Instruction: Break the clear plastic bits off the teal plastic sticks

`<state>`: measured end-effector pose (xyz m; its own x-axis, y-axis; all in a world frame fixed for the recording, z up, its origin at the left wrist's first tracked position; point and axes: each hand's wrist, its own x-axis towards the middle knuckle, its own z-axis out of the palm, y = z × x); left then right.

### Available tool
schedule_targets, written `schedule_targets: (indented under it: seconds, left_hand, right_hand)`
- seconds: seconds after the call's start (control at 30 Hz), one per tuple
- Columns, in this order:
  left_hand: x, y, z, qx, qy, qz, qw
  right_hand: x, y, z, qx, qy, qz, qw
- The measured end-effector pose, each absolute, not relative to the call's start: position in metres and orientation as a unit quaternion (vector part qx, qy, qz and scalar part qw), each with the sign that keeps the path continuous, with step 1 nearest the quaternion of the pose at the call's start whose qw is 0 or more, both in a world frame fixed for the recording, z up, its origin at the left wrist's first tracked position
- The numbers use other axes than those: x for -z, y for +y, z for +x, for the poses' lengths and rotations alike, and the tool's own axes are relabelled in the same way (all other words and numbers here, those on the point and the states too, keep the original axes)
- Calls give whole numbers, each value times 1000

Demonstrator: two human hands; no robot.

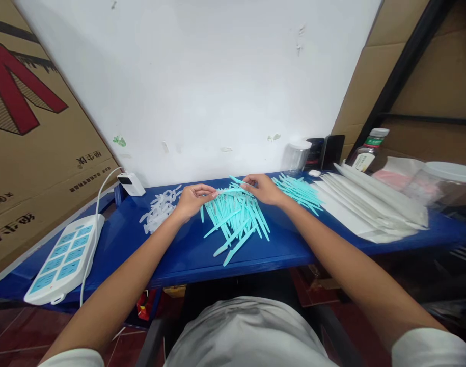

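Above the middle pile, a slim turquoise eyebrow razor (231,191) spans my two hands. My left hand (195,200) is closed, thumb and fingertips pinching its left end. At the other end my right hand (264,188) is closed on it, fingers partly hiding the handle. Below both hands lies a loose heap of turquoise razors (236,216), pointing many ways, several spilling toward the table's front. Left of my left hand is a small pile of translucent plastic blade caps (161,209). Beyond my right hand a neater pile of turquoise razors (299,191) lies roughly parallel.
On the blue table (194,262), a white power strip (64,260) and a small white device (131,184) are at left. To the right lie white plastic packets (370,201), a clear jar (298,157), a dark bottle (370,150) and a lidded tub (450,178). A wall stands behind.
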<state>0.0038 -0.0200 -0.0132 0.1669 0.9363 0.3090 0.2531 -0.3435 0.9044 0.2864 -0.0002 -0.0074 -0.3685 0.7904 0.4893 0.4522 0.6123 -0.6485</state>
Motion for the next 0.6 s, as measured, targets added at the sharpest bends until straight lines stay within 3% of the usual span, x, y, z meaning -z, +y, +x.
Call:
schedule_targets:
  seconds: [0.6]
  left_hand:
    - [15,-23,8,-463,465,669,349]
  right_hand:
    - [13,1,281,-143,-803,-390,427]
